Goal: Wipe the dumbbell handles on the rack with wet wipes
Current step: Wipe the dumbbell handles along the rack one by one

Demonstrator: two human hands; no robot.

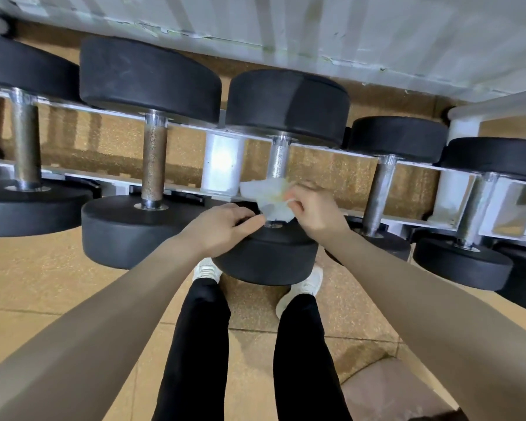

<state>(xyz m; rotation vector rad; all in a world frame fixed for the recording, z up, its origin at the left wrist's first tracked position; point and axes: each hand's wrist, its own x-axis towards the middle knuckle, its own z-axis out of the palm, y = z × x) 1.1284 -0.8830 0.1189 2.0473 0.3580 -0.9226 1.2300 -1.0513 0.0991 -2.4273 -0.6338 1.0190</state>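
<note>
White rack (222,165) | wet wipe (268,197) on dumbbell handle (280,161) | left hand (225,227), right hand (313,212) both pinch wipe

Crumpled white wet wipe (272,199) against the middle dumbbell's knurled handle (280,159).

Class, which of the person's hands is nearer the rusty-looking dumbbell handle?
Left. The left hand lies just right of the rusty handle; the right hand is farther right, holding the wet wipe.

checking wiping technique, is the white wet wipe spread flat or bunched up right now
Bunched up. The white wet wipe shows crumpled folds, pinched between the left hand and right hand at the knurled steel dumbbell handle.
</note>
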